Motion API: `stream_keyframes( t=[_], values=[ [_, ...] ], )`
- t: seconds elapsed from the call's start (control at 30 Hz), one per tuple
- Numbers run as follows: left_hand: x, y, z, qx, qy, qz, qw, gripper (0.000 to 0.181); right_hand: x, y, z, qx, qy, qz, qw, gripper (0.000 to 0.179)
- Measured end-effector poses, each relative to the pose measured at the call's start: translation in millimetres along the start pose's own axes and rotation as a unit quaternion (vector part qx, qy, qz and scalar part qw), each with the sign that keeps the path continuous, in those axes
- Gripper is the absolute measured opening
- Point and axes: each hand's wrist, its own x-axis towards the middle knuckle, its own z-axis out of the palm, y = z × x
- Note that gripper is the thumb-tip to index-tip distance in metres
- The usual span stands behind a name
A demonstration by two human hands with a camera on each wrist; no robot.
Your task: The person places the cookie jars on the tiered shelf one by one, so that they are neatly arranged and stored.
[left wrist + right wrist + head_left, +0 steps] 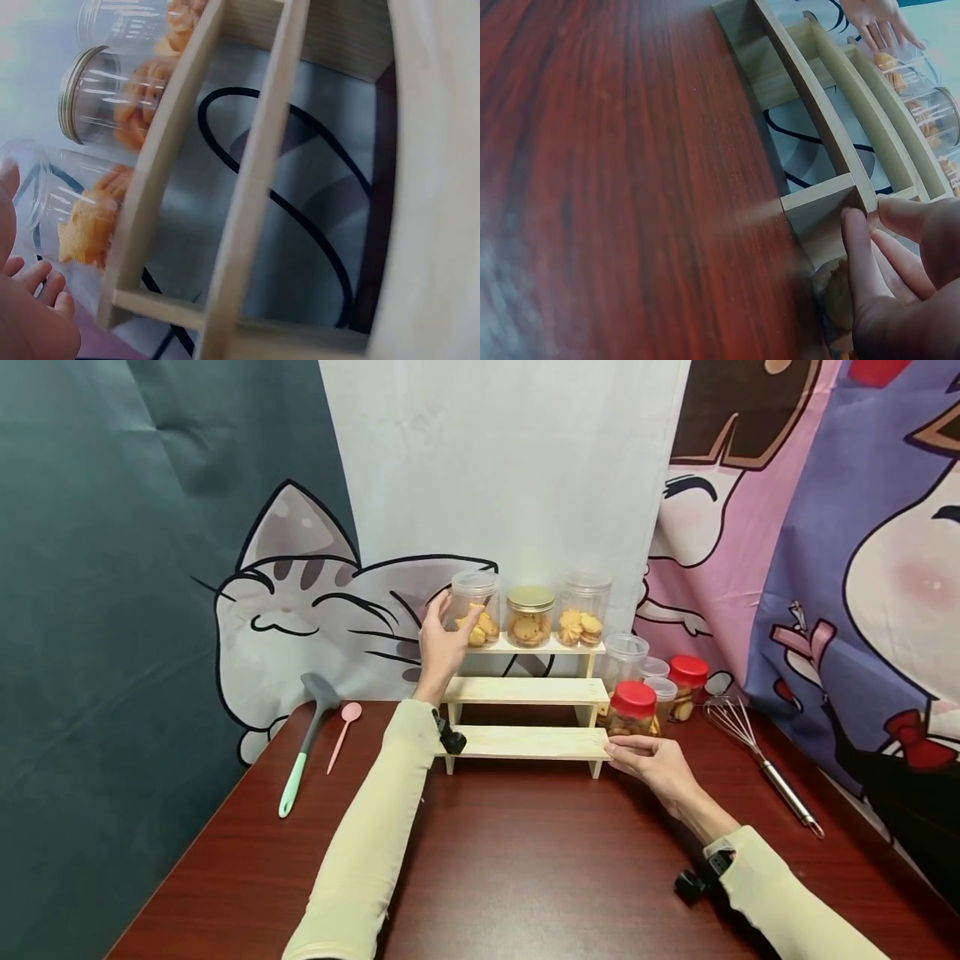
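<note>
A three-tier wooden stand is on the table. Along its top tier are three clear jars of cookies: a left jar, a gold-lidded middle jar and a right jar. My left hand is at the left jar, fingers at its side and thumb before it. In the left wrist view, the loosely spread fingers lie beside that jar, which stands on the tier. My right hand pinches the right end of the lowest tier between thumb and fingers, also seen in the right wrist view.
Right of the stand are more jars, including a red-lidded jar and another red-lidded jar. A whisk lies farther right. On the left lie a green-handled spatula and a small pink spoon. Printed cloth hangs behind.
</note>
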Motion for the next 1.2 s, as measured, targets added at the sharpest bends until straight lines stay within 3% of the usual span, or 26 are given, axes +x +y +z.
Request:
stream_keyframes(
  t=[0.13, 0.23, 0.4, 0.5, 0.7, 0.87, 1.0, 1.1, 1.2],
  values=[
    [-19.6, -11.8, -13.7, 0.009, -0.001, 0.005, 0.9999, 0.062, 0.1, -3, -1, -0.062, 0.02, -0.023, 0.9976, 0.051],
    [-37.7, -23.7, -26.6, 0.009, -0.007, -0.001, 0.9999, 0.05, -0.2, -8, -2, -0.126, 0.043, -0.06, 0.9893, 0.042],
    [-67.4, -43.7, -49.1, -0.008, -0.017, -0.069, 0.9974, 0.04, -2.4, -25, -3, -0.239, 0.104, -0.127, 0.9571, 0.03],
    [-82.8, -51.8, -60.7, 0.024, -0.026, -0.105, 0.9938, 0.038, -4.0, -38, -2, -0.277, 0.14, -0.16, 0.9372, 0.028],
    [-109.3, -56.8, -74.2, 0.099, -0.079, -0.149, 0.9807, 0.034, 1.6, -63, -4, -0.267, 0.187, -0.234, 0.916, 0.026],
    [-123.4, -56.6, -78.9, 0.116, -0.12, -0.168, 0.9715, 0.034, 13.3, -71, -10, -0.306, 0.222, -0.243, 0.8932, 0.034],
    [-129.0, -61.2, -79.8, 0.125, -0.135, -0.181, 0.9663, 0.031, 20.3, -64, -15, -0.364, 0.212, -0.229, 0.8772, 0.051],
    [-129.6, -65.3, -80.1, 0.104, -0.149, -0.193, 0.9642, 0.031, 23.9, -60, -16, -0.392, 0.189, -0.228, 0.8711, 0.061],
    [-127.5, -69.9, -80.9, 0.035, -0.161, -0.212, 0.9632, 0.032, 26.1, -59, -15, -0.412, 0.173, -0.235, 0.8631, 0.066]
  ],
)
